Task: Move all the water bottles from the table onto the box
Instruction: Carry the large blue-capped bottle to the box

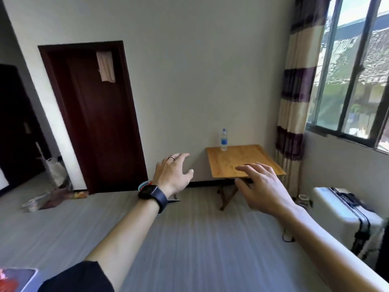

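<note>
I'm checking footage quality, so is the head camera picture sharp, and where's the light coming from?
Head view: daylight enters through the window on the right; the floor is streaked with motion blur; wide-angle distortion tilts the door; the water bottle reads fairly clearly.

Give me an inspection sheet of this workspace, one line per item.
Surface: small wooden folding table against the wall.
Job's things: one water bottle upright at the table's back edge; the box is not identifiable in view.
Clutter: bags on the floor by the dark door; white suitcase under the window.
Grippers: left hand and right hand both open, empty, raised short of the table.
Cables: black cord on the floor beside the suitcase.
Surroundings: striped curtain, smartwatch on the left wrist.
</note>
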